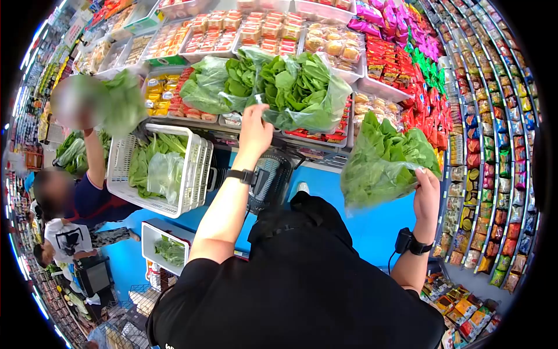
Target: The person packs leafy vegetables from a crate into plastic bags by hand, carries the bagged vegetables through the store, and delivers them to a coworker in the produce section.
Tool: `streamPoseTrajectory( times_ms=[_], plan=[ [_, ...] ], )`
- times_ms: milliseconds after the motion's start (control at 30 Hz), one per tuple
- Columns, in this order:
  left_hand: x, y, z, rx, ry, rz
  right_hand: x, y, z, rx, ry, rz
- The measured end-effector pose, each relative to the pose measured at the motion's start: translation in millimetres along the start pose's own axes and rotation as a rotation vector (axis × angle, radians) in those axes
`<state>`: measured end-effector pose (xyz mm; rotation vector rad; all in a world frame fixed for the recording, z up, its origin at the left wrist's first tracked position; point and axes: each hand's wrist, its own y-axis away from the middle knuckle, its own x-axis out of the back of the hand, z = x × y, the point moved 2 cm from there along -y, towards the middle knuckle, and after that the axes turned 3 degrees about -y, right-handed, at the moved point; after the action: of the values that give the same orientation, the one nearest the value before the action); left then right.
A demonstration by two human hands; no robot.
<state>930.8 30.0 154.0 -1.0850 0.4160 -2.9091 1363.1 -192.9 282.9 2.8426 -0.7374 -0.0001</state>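
Right hand: its thumb and fingers pinch the edge of a leafy bag [386,163]; this right hand [428,189] is at the bag's right side.
Left hand: the left hand [256,132] has its fingers close together and seems to pinch a white plastic tip of the middle bag [299,87].
Leafy bag: it hangs up in the air, to the right, above the blue floor [318,185]; green leaves poke out at the far end, and the near end is thin, shiny, see-through plastic.
Middle bag: it lies farther away, on the snack packs, full of round green leaves; the side bag [203,87] is just left of it, and looks the same.
How they feel: most likely light, soft and floppy; the plastic may be slippery, and the leaves could tear or squash.
Where to hold: best by the loose plastic, with a soft pinch, or with a palm under the leaves.
White basket: to the left, the white basket [200,174] has more greens [165,174] in it.
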Motion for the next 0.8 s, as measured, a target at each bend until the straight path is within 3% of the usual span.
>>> streamPoseTrajectory(
  times_ms=[33, 233, 300, 367, 433, 500, 533, 600, 733, 800],
  plan=[
    [-9, -11, -2, -0.112, -0.178, 0.102, 7, -7, 1, -0.008, -0.011, -0.001],
    [-26, -61, -41, -0.031, -0.605, -0.065, 45, -43, 0, 0.009, 0.013, -0.045],
    [-26, -63, -36, -0.043, -0.591, -0.009, 56, -57, 2, 0.010, 0.048, -0.057],
    [-24, -57, -10, -0.309, -0.563, 0.054, 65, -69, 4, 0.010, 0.082, -0.066],
    [-32, -51, 1, -0.365, -0.430, -0.070, 71, -79, 6, -0.008, 0.071, -0.066],
    [-44, -52, 1, -0.241, -0.433, -0.295, 71, -89, 7, 0.003, 0.060, -0.086],
    [-48, -51, 2, -0.238, -0.437, -0.289, 71, -94, 8, 0.017, 0.050, -0.097],
    [-57, -48, 1, 0.040, -0.302, -0.375, 76, -104, 12, 0.017, 0.047, -0.106],
    [-57, -35, 16, -0.172, -0.277, -0.444, 77, -114, 8, 0.023, 0.058, -0.136],
    [-63, -38, 4, -0.171, -0.322, -0.483, 69, -117, 2, 0.034, 0.060, -0.158]
  ],
)
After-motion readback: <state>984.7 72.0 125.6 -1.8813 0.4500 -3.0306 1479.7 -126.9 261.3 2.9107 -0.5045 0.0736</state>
